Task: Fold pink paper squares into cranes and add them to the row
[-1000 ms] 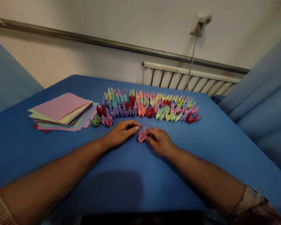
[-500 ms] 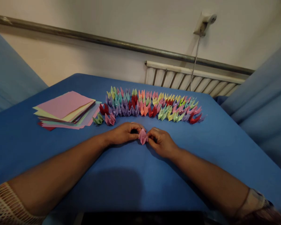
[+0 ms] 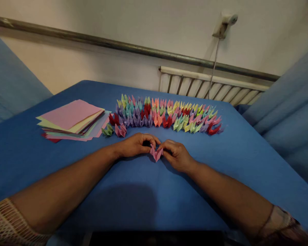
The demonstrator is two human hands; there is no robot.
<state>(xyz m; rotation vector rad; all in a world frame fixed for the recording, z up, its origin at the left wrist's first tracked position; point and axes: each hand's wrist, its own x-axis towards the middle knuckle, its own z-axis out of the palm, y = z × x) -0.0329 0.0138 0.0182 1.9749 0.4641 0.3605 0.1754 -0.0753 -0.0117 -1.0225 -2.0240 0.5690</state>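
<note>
A small pink origami crane [image 3: 156, 155] is held between my two hands, just above or on the blue tabletop. My left hand [image 3: 136, 145] pinches its left side between thumb and fingers. On the other side, my right hand [image 3: 178, 155] grips the right part in a pinch. The crane's two raised points spread apart in a V shape. Beyond my hands stand rows of folded paper cranes [image 3: 157, 119] in many colours. A green crane [image 3: 108, 130] and a pink crane [image 3: 120, 130] sit at the front left of these rows.
To the left lies a stack of coloured paper sheets [image 3: 72, 116], pink on top. A blue cloth covers the table [image 3: 113, 208]. Behind it are a wall rail [image 3: 133, 49], a radiator [image 3: 195, 83] and a socket with a cord [image 3: 223, 27]. Blue curtains [image 3: 292, 99] hang at both sides.
The pink crane has opened from a compact shape into a V with its points pulled apart. My hands have shifted only slightly, both still pinching it.
</note>
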